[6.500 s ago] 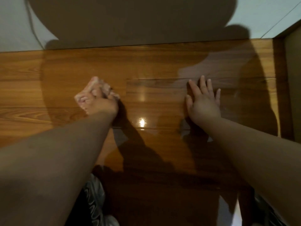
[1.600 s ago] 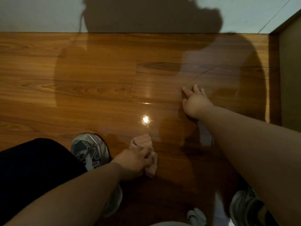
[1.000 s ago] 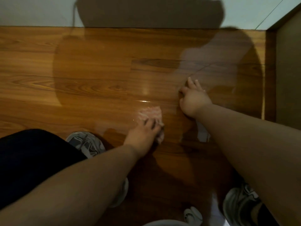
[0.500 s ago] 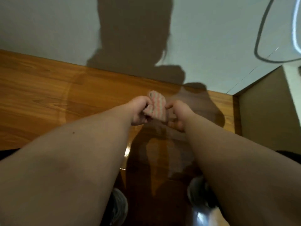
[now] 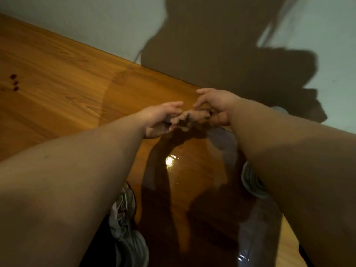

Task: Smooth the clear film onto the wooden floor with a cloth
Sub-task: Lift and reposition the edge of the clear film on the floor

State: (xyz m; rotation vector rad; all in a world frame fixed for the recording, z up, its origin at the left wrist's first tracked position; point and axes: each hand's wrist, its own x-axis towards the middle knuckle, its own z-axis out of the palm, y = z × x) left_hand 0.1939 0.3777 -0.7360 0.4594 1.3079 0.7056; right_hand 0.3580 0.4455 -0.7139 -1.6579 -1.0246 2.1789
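Both my hands are lifted above the wooden floor [image 5: 57, 78] and meet in mid-air. Between them is the small pinkish cloth [image 5: 189, 116], bunched and blurred. My left hand [image 5: 160, 120] grips its left end with curled fingers and the thumb stretched out above. My right hand [image 5: 215, 107] pinches its right end. The clear film [image 5: 194, 170] lies glossy on the floor below the hands, with a bright glare spot on it. Its edges are hard to make out in the shadow.
A pale wall [image 5: 86, 22] meets the floor along a slanted line, with my shadow cast on it. My grey shoes stand on the floor, the left shoe [image 5: 123, 218] and the right shoe [image 5: 252, 183]. Small dark red spots [image 5: 14, 82] mark the floor at far left.
The view has tilted and swung left. The cloth, held up flat between both hands half a second ago, is now bunched low between them. A second ago my left hand wiped the film with it.
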